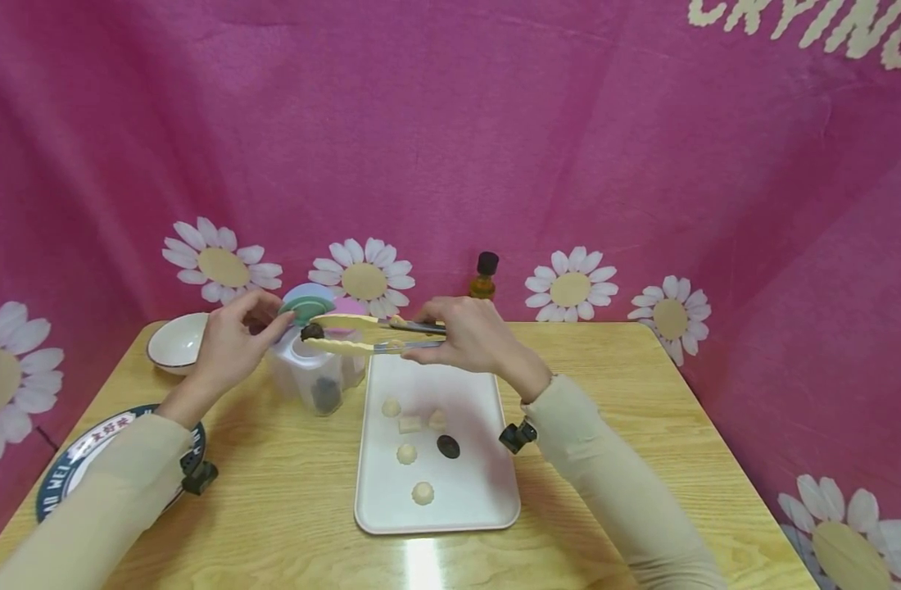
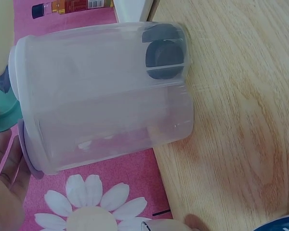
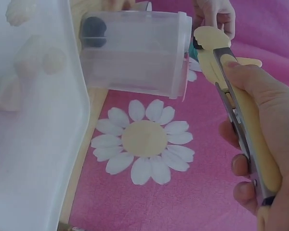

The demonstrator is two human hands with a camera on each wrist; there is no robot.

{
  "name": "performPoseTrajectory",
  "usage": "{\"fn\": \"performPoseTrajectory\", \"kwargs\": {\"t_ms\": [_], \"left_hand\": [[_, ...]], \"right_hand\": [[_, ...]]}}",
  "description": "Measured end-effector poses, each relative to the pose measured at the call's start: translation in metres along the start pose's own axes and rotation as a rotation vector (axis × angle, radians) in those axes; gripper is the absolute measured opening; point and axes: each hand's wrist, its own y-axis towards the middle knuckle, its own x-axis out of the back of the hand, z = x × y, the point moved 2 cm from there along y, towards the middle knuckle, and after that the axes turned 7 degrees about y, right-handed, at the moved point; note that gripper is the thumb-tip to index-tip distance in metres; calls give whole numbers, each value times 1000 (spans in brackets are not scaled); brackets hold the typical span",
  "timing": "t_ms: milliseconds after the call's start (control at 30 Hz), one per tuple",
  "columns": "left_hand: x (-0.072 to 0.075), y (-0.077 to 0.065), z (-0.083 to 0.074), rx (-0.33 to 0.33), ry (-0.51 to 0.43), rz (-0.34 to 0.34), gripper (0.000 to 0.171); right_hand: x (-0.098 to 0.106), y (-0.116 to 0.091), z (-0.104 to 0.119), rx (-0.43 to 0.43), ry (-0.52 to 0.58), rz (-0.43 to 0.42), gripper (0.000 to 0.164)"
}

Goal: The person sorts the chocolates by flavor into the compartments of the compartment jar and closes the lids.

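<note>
My left hand (image 1: 229, 340) pinches the edge of a raised round green lid (image 1: 308, 306) on a clear plastic storage container (image 2: 96, 96). My right hand (image 1: 474, 332) grips metal tongs with cream-coloured tips (image 1: 340, 347), seen from the side in the right wrist view. Between those tips is a small dark rounded piece (image 1: 312, 331), held over the container's open top. Inside, a similar dark piece (image 2: 164, 58) lies at the bottom of one compartment. Right of the container, a white tray (image 1: 473, 508) bears several cream-coloured pieces (image 1: 423, 492) and one dark oval piece (image 1: 448, 447).
A white bowl (image 1: 176, 342) stands at the table's back left. In front of it, a blue-rimmed plate (image 1: 56, 483) is partly covered by my left sleeve. Behind the tray stands a bottle with a black cap (image 1: 487, 263). A pink flowered cloth (image 1: 450, 147) hangs behind the table.
</note>
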Motion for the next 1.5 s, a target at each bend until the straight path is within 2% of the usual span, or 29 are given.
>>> {"fn": "performPoseTrajectory", "kwargs": {"t_ms": [233, 467, 700, 1067, 1500], "left_hand": [[0, 0, -1, -5, 3, -4, 18], [0, 0, -2, -2, 5, -1, 18], [2, 0, -1, 4, 10, 0, 19], [3, 0, 0, 1, 9, 0, 19], [1, -1, -1, 4, 14, -3, 19]], "right_hand": [[0, -4, -2, -16, 9, 5, 54], [10, -26, -9, -30, 7, -13, 54], [24, -54, -14, -59, -12, -23, 53], [42, -103, -23, -38, -46, -32, 48], [32, -173, -50, -142, -117, 70, 40]]}}
